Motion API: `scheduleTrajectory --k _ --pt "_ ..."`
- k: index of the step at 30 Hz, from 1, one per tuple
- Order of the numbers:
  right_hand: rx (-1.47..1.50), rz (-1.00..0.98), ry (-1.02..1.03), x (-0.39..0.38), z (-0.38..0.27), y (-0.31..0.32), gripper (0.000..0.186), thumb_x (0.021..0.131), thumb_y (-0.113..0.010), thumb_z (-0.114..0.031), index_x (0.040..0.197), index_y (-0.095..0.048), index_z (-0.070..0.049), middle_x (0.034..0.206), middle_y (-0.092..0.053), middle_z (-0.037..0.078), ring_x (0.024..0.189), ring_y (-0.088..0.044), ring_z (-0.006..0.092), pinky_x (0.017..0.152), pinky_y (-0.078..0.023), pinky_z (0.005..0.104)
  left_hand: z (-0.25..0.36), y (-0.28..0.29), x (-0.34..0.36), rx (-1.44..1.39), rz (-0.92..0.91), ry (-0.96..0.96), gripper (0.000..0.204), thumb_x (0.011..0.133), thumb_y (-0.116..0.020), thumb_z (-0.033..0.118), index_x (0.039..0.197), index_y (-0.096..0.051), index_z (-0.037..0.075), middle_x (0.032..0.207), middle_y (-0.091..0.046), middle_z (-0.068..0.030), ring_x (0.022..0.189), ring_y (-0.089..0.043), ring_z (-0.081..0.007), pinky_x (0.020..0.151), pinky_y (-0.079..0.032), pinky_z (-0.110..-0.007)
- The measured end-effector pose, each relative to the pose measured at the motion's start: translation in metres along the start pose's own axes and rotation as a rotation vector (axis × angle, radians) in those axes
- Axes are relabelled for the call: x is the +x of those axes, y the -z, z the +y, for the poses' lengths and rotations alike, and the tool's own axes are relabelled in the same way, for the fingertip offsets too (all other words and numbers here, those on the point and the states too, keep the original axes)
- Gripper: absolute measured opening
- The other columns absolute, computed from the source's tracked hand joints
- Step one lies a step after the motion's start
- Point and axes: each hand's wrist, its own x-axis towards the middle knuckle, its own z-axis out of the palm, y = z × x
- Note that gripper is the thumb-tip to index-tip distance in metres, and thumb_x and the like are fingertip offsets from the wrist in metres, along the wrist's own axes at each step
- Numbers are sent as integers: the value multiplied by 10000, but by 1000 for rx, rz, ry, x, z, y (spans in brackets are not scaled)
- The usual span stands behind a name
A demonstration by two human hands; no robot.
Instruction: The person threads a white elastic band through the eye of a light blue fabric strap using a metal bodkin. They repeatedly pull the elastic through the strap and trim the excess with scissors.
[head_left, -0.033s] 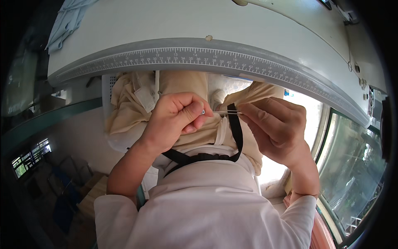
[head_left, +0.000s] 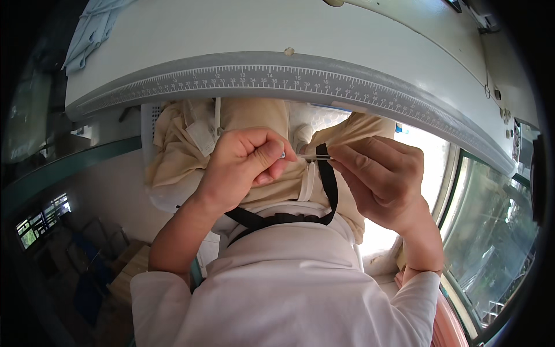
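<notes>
My left hand point(head_left: 248, 165) is closed in a pinch above my lap. Between its thumb and forefinger shows the pale blue-white end of a tiny piece point(head_left: 282, 155); the rest of it is hidden by the fingers. Closed too is my right hand point(head_left: 381, 176), holding what look like thin metal tweezers point(head_left: 315, 157) with two slender prongs. They point left, and their tips reach the left forefinger. Whether they grip anything there is too small to tell.
A white table point(head_left: 231, 32) with a grey ruler-marked edge point(head_left: 254, 75) lies beyond my hands. Light blue cloth point(head_left: 95, 32) rests at its far left. Beige fabric point(head_left: 173, 141) and a black strap point(head_left: 329, 185) lie below my hands. At the right stands a glass pane point(head_left: 491, 231).
My right hand and the tweezers have shifted very slightly to the left. The left hand keeps its pinch in the same place.
</notes>
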Motion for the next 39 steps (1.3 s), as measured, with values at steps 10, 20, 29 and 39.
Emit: scheduleTrajectory --k 10,20,29,39 --pt "-69 -70 50 -2 -5 -7 307 609 -698 -23 915 -718 -29 728 -616 8 558 -572 156 433 -431 301 2 -8 -4 72 27 -40 256 1031 -569 199 946 -675 -17 703 -578 -18 572 -431 -44 499 -331 -182" --pt "-152 -112 134 3 -5 3 372 591 -648 -138 937 -723 -24 730 -584 -5 566 -562 133 441 -425 281 0 -8 -3 151 90 -67 220 1020 -582 159 936 -681 -18 692 -587 -20 553 -433 -43 485 -324 -180" --pt "-161 -135 128 0 -1 -1 405 591 -643 -149 963 -719 -9 739 -590 7 592 -590 147 459 -455 283 2 -11 -1 148 86 -54 235 1028 -566 160 949 -689 -25 691 -594 -23 549 -433 -38 476 -317 -178" --pt "-281 -190 155 3 -6 -4 314 600 -646 -112 889 -708 -8 681 -507 -2 587 -540 127 456 -436 267 -8 -16 5 246 143 -69 203 1018 -568 116 923 -678 -25 667 -580 -18 543 -432 -44 477 -323 -188"
